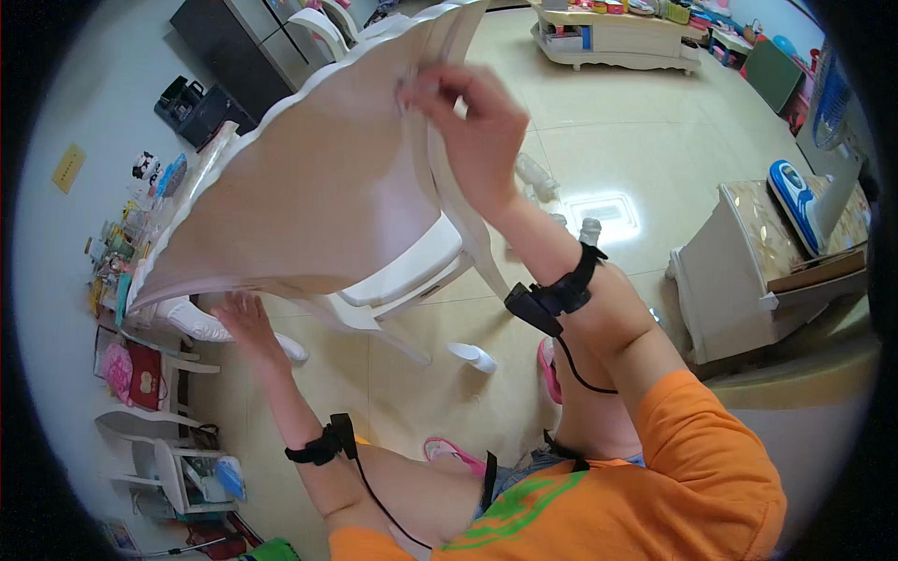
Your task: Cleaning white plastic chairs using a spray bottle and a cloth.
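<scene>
A wide pinkish-beige sheet (309, 175) with a scalloped white edge, apparently a table cover, spreads in front of me. My right hand (480, 130) is raised at its right side. Thumb and fingertips there are pinched together on the sheet, though blur hides the exact grip. Lower down, my left hand (249, 326) is at the sheet's near edge, its fingertips blurred against that edge. Whether they grasp it I cannot tell. Below the sheet, a white chair (410, 263) shows its seat and legs. Black straps with small devices circle both forearms.
A white bottle-like object (473, 357) lies on the tiled floor near my feet. Clear plastic bottles (537, 175) stand beyond my right forearm. At right is a white cabinet (729, 280) with a fan on it. Small items (123, 245) crowd the left wall.
</scene>
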Tool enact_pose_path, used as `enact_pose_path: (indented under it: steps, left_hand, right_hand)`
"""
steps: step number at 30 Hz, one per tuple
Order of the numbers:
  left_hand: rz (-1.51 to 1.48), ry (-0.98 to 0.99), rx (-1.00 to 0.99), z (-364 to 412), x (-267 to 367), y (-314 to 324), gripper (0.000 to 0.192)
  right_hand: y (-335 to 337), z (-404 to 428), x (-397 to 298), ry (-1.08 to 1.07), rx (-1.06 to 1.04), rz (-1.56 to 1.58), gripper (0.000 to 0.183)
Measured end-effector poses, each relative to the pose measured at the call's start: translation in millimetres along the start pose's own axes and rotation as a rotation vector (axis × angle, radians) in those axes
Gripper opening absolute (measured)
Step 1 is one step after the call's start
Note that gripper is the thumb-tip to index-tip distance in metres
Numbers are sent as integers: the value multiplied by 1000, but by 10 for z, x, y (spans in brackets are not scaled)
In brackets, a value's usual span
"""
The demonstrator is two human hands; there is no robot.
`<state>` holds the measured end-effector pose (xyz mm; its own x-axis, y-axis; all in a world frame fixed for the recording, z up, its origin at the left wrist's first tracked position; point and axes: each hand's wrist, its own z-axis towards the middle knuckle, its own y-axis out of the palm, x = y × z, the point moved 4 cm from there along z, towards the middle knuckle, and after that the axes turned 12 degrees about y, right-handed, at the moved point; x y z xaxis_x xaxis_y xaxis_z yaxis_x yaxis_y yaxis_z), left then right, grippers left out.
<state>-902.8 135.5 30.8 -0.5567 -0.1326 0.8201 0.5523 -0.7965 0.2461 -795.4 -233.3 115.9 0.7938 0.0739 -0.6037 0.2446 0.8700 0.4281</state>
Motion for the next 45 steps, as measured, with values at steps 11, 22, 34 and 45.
enact_pose_path:
  steps: [11,22,34,45]
  left_hand:
    - [-27,-576,-210,-241,-982,-1031,87]
    - [-139,-804,-73,-398,-1216,-1071,90]
    - [-172,-823,-20,-474,-1281,-886,85]
    - [-105,-796,-55,-462,-1301,-928,87]
  right_hand:
    - [-92,-301,292,-157,-147,-274,12]
    - [-122,-329,382,-55,-26,-214,16]
    - [-77,103,-96,-123,105,-69,14]
    - [-211,-354,531,-184,-205,-396,13]
